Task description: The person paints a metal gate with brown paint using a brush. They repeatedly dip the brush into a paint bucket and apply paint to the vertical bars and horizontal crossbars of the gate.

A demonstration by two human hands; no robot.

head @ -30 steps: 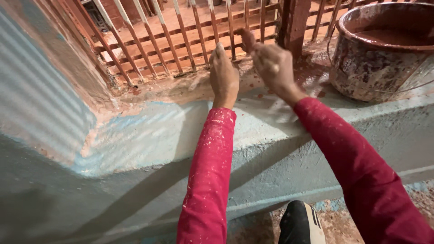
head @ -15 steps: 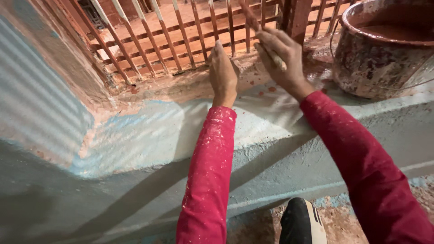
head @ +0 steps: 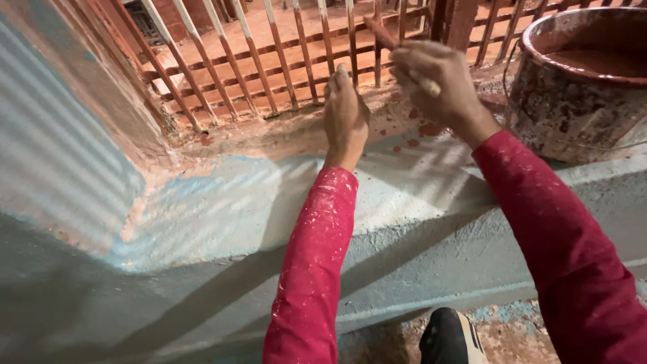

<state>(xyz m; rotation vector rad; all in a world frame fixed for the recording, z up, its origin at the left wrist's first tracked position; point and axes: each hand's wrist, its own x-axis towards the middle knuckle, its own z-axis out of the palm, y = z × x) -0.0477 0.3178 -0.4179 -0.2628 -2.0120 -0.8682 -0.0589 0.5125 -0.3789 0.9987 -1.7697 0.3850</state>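
In the upper middle of the frame, the right hand (head: 435,81) has its fingers clamped around a thin paintbrush (head: 391,42). It looks light and stiff, maybe slippery with wet paint, best held mid-handle. The left hand (head: 345,118) rests flat, fingers together, on the ledge (head: 269,195) by the grille (head: 269,61).

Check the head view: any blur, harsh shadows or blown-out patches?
Head view: right hand and the brush it grips are motion-blurred; left hand resting on the ledge is fairly sharp. Both arms cast long diagonal shadows over the ledge. Striped light falls on the left wall; nothing clips.
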